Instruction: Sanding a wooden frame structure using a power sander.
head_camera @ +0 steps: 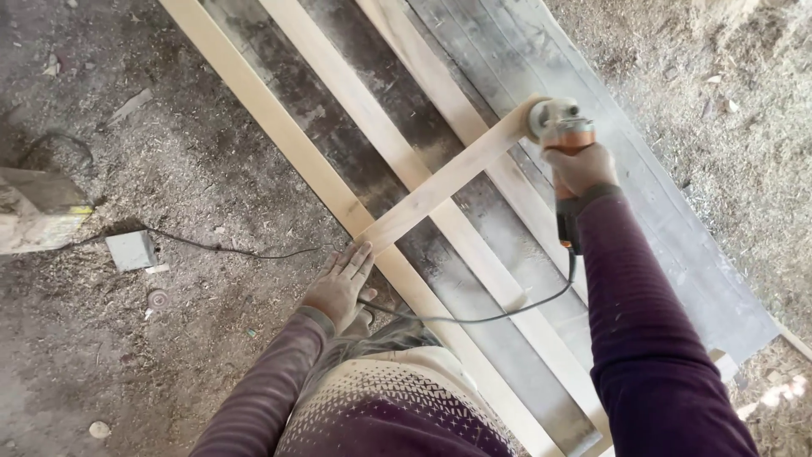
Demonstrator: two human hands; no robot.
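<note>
Sawdust coats nearly everything: the dirt floor [194,161], the dark panel [677,237] under the timber, even the sleeves. Three long pale wooden slats run diagonally from upper left to lower right, smooth and square-edged, lying over the dark, scuffed panel. A fourth, shorter slat [444,182] lies crosswise on top of them, its lower end resting on the nearest long slat [288,135] and its upper end reaching the farthest one.

The right hand [582,167] is closed around the body of an orange and grey angle grinder [562,131], gripping it firmly, with the round disc end pressed to the upper end of the short slat. One black cable [474,317] trails from the rear of the grinder, curving down across the slats toward the person's body.

The left hand [340,283] lies open and flat, fingers spread, palm down, touching the lower end of the short slat where it meets the nearest long slat. Both arms wear ribbed dark purple sleeves, dusted pale.

On the floor to the left sit one small grey square block [131,250] and a thin dark wire [228,248] running from beside it toward the slats. A thick weathered piece of wood [38,211] lies at the left edge. One small round disc [157,298] rests in the dust just below the block.
</note>
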